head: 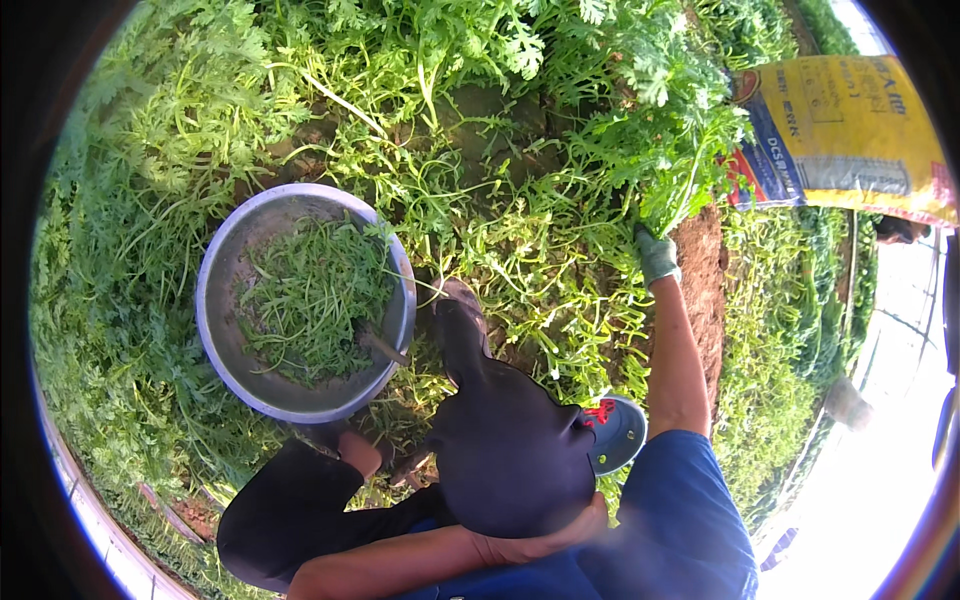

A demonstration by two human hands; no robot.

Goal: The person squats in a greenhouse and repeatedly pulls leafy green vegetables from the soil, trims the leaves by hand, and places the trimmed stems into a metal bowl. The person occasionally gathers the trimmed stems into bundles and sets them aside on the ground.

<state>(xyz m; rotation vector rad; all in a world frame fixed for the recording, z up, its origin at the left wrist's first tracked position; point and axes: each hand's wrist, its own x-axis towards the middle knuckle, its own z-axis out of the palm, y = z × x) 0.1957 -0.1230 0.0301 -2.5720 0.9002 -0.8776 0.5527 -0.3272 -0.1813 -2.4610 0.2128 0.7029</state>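
Observation:
My right hand (658, 257), in a grey-green glove, is closed around the lower stems of a bunch of leafy greens (679, 169) with lobed leaves. Whether those stems are cut free cannot be told. My left hand (574, 529) is bare and lies against my bent knee (517, 450) in dark trousers; its fingers are partly hidden. Left of that leg sits a round metal basin (221, 337), with a loose heap of cut greens (311, 292) inside. A wooden tool handle (386, 349) leans on its rim, the tool's other end hidden by leaves.
Dense greens (135, 247) grow at the left and top. Short stems and leaves (555, 300) cover the ground between basin and right arm. A bare soil strip (701, 300) borders the bed. A yellow printed sack (847, 135) lies at right. A blue cap-like item (621, 439) is beside my knee.

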